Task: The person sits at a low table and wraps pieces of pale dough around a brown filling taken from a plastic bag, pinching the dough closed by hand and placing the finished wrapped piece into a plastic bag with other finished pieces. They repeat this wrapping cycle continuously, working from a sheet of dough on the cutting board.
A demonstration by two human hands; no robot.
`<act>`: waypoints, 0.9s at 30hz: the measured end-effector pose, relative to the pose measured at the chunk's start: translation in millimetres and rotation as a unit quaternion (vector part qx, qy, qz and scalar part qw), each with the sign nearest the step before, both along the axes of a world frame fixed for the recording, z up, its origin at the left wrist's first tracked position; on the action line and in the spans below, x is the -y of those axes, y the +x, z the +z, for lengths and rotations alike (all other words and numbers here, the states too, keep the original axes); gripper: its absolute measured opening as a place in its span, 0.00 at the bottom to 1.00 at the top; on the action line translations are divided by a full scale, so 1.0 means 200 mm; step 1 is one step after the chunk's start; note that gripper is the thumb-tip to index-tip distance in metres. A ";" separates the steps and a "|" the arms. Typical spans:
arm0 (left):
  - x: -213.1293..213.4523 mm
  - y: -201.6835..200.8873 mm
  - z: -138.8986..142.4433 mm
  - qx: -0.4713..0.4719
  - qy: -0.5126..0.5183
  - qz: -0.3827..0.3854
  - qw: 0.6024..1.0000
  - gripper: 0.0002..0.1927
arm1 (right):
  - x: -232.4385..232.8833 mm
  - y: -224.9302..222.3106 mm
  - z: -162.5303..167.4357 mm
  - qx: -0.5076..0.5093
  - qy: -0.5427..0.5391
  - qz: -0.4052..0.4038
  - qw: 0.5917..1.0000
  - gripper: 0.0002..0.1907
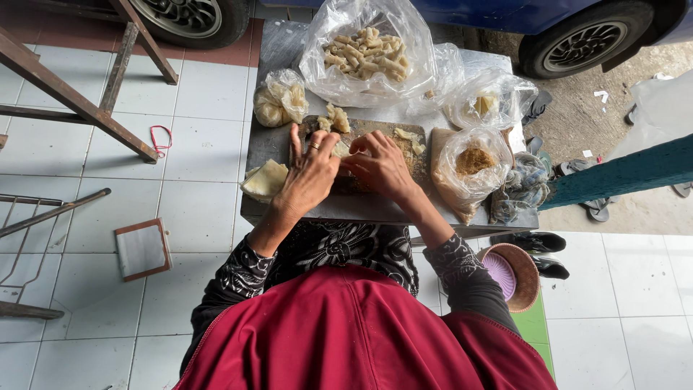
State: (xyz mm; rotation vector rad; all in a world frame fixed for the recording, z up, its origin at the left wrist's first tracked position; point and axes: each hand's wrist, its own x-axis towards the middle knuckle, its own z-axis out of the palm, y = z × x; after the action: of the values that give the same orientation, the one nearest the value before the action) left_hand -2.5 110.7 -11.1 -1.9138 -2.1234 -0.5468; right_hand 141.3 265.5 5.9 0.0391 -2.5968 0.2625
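We see our left hand [312, 173] and right hand [377, 165] on the wooden board [415, 155], fingers pinching one pale wrapper [341, 149]. Behind the board, a big bag [364, 54] holds many finished rolls; a wrapper stack [264, 179] left of it waits.

Fingertips of left hand [309, 177] and right hand [379, 166] hide piece pressed between them on wooden board [372, 128]. Car wheels at 11 and 2 o'clock cut by top edge. Brown filling in bag [473, 162] blurred through plastic.
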 end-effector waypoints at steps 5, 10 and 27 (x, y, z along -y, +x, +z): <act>-0.01 0.01 -0.01 -0.102 0.060 -0.015 0.993 0.06 | -0.02 0.04 0.03 0.035 -0.049 0.017 0.998 0.13; -0.04 -0.04 0.00 0.113 0.073 0.018 0.991 0.04 | 0.01 0.01 -0.02 0.013 -0.001 -0.023 1.000 0.15; -0.05 0.03 0.01 0.173 0.114 0.116 0.971 0.04 | 0.00 -0.12 -0.06 0.050 -0.206 -0.149 0.966 0.14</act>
State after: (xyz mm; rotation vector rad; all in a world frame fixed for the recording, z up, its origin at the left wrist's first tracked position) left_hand 3.0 120.8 -8.6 -1.5073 -2.3248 -1.0852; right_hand 117.6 266.1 -6.3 -0.5191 -2.5470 0.6976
